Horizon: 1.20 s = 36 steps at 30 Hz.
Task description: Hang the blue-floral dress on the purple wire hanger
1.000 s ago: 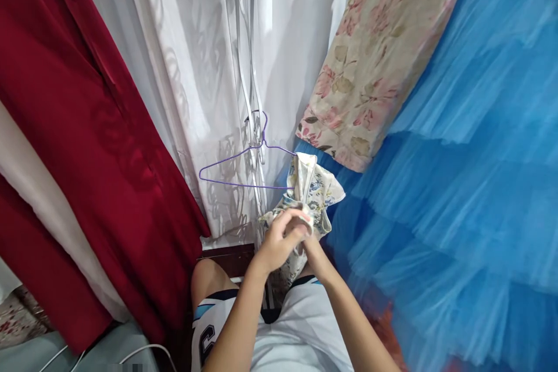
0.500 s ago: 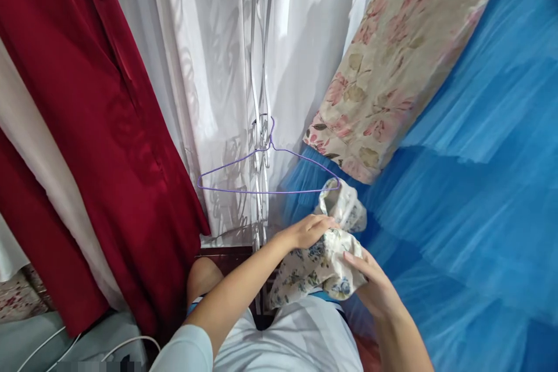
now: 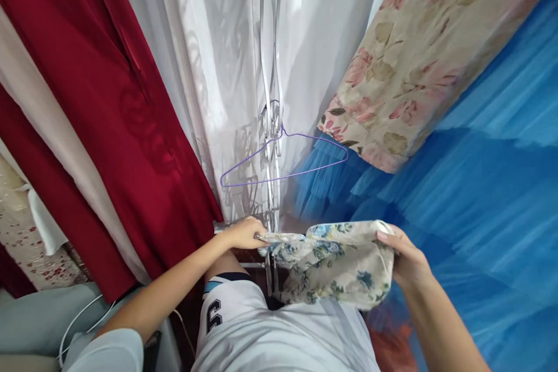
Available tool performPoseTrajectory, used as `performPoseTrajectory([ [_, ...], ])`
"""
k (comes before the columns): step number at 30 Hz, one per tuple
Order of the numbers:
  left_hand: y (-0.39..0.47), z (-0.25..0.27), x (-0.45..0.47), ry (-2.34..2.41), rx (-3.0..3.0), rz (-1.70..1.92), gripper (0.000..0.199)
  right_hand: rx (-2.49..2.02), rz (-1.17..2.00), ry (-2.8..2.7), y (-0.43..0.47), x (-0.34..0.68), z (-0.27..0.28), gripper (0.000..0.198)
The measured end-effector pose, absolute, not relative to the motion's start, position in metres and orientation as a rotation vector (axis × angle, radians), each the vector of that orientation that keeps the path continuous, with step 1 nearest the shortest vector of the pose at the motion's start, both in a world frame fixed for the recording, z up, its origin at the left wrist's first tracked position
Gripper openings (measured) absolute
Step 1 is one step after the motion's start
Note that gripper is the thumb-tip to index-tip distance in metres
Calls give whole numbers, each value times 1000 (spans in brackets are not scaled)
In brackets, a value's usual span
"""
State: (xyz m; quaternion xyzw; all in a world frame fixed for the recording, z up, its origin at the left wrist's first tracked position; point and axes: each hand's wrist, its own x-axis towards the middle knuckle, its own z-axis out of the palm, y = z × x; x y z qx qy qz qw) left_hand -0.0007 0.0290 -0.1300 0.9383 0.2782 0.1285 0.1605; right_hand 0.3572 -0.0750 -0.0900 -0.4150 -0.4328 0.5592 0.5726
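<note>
A pale cloth garment with blue flowers (image 3: 335, 267) is stretched above my lap; its exact kind I cannot make out. My left hand (image 3: 246, 233) grips its left end, fingers closed round a bunched edge. On the other side, my right hand (image 3: 405, 253) pinches the upper right corner, with the thumb on top and the other fingers behind the cloth. Just beyond the garment a bare purple wire hanger (image 3: 283, 177) hangs, slightly tilted, from a white metal hanging strip (image 3: 275, 52). Neither hand touches the hanger.
Dark red drapes (image 3: 131, 116) hang at left and white curtains (image 3: 226, 40) behind. To the right are a pink-flowered cloth (image 3: 392, 81) and layered blue tulle (image 3: 488, 203). A grey cushioned seat (image 3: 39, 317) with white cables (image 3: 72, 325) lies at lower left.
The hands have moved apart, left hand leftward and right hand rightward, spreading the bunched garment out between them. It no longer overlaps the hanger, which has swung to a tilt.
</note>
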Motion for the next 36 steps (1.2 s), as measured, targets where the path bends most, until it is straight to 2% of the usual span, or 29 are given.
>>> performPoseTrajectory([
  [3,26,-102,-63,1082,2713,505,29,-1102,1205,-1343,-52,348,-76,29],
  [7,28,-54,-121,1339,2731,617,23,-1201,583,-1771,-10,324,-45,27],
  [11,45,-20,-138,1479,2703,761,29,-1145,146,-1871,43,303,-21,35],
  [14,65,-6,-131,1504,2643,932,29,-1294,-26,-1929,70,295,-18,30],
  [16,77,-2,-123,1501,2573,998,27,-1371,-72,-1958,75,292,-22,33],
  [21,99,-7,-111,1475,2451,959,22,-1381,-60,-1988,61,290,-30,23],
  [36,107,-4,-111,1567,2381,976,18,-1601,-159,-2033,44,272,-18,25],
])
